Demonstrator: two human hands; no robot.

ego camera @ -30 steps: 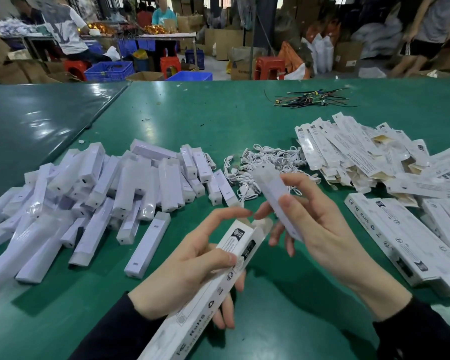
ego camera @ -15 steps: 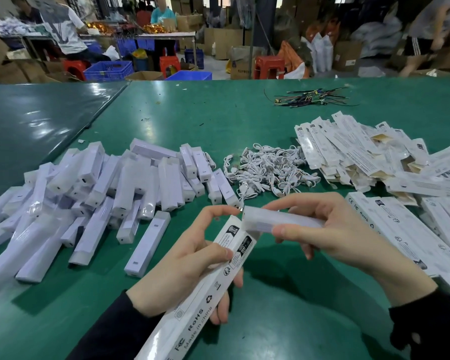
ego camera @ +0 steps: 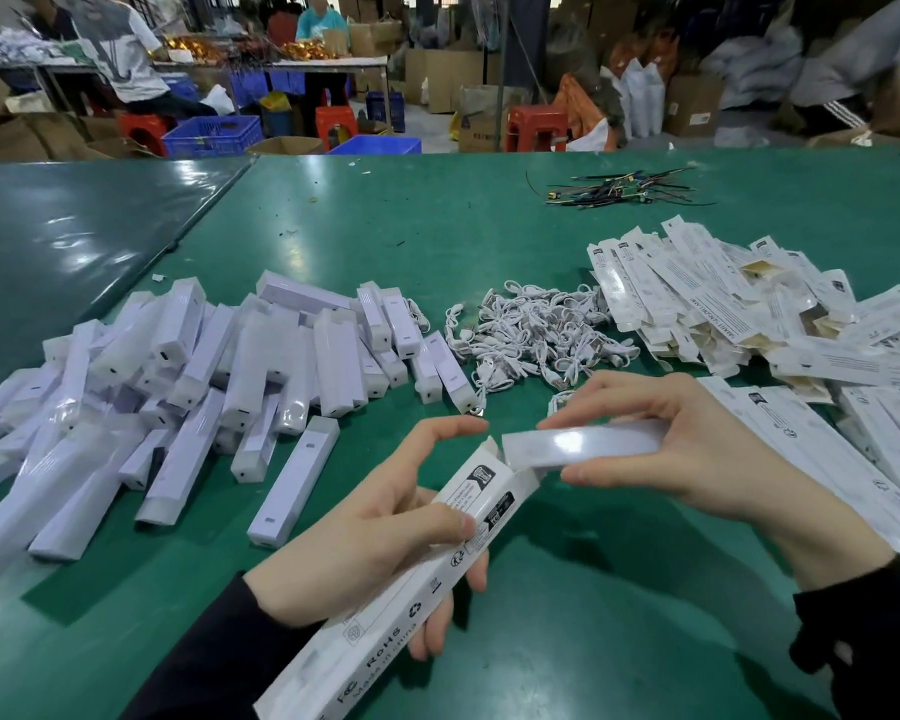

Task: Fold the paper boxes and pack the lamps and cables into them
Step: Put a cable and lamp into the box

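Green table [ego camera: 489,262], seen from my head camera, packing barely begun. At left lies the large heap of unpacked lamps [ego camera: 178,387]; at right, the spread of flat unfolded boxes [ego camera: 749,314]; between them, the smaller tangle of white cables [ego camera: 536,335]. I see no closed, finished box, so I judge nearly all the work remains. My left hand [ego camera: 385,522] grips one erected box [ego camera: 411,579] near its open end, forefinger raised above the flap. My right hand [ego camera: 687,449] pinches a single lamp [ego camera: 583,445] lengthwise, its tip touching the box mouth, not yet slid in. Its cable is still to add.
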